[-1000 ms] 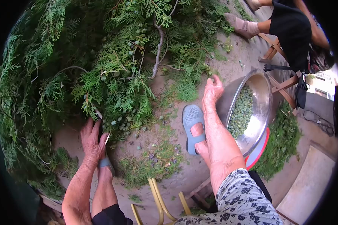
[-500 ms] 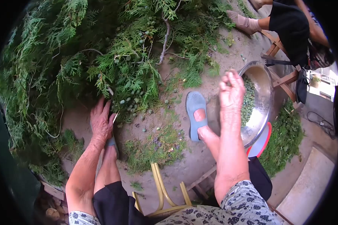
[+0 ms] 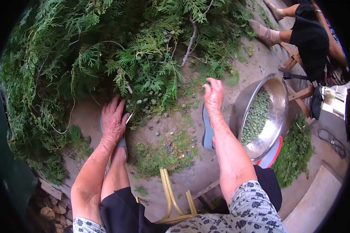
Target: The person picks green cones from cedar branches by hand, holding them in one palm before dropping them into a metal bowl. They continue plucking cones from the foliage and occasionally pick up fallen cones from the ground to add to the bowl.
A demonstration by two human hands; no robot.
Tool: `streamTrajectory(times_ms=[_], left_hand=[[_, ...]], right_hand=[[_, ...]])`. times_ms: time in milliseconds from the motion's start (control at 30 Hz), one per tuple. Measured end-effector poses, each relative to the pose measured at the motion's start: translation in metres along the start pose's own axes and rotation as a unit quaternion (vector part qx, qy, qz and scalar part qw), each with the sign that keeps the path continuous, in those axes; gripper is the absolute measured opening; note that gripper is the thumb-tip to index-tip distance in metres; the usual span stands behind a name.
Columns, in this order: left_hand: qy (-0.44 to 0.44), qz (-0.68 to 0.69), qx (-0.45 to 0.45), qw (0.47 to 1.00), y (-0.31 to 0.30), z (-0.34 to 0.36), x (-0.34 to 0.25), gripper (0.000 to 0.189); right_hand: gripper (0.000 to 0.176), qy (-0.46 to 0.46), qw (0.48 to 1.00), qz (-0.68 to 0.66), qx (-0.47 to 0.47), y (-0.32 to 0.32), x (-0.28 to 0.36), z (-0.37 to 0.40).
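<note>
Silvery metal is gleaming on the basin (image 3: 278, 136) at right, partly filling with green cones (image 3: 256, 116); others are hanging among the far-left branches (image 3: 85, 58). The right hand (image 3: 214, 97) is hovering between, fingers half-curling; the left hand (image 3: 112, 123) is stretching toward foliage. Neither's grip is showing clearly.

Your basin (image 3: 277, 91) is smooth, glossy metal; your patterned sleeve (image 3: 256, 200) is soft-looking, matt cloth.
</note>
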State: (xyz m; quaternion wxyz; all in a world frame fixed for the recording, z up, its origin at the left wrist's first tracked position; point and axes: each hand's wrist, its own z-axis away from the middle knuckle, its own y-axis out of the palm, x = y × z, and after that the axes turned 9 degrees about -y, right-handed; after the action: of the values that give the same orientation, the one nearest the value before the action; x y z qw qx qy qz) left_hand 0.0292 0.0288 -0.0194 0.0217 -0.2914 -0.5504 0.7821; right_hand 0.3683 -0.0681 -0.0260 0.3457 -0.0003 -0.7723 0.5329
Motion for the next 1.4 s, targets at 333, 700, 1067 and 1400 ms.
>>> streamTrajectory(times_ms=[333,700,1067,1400], left_hand=[[-0.058,0.124,-0.065,0.988,0.002,-0.028,-0.020,0.037],[-0.317,0.712,0.199,0.594,-0.036,-0.137,-0.090,0.018],[-0.185,0.451,0.049,0.872,-0.014,-0.162,-0.068,0.032],[-0.156,0.268,0.102,0.945,-0.033,-0.089,-0.028,0.026]], right_hand=[[0.030,0.131,0.980,-0.146,0.044,0.039,0.028,-0.007],[0.048,0.314,0.766,-0.464,0.314,0.051,0.130,-0.114],[0.028,-0.195,0.973,-0.044,0.113,0.067,0.083,-0.139],[0.016,0.029,0.961,0.215,-0.172,-0.127,-0.027,-0.037]])
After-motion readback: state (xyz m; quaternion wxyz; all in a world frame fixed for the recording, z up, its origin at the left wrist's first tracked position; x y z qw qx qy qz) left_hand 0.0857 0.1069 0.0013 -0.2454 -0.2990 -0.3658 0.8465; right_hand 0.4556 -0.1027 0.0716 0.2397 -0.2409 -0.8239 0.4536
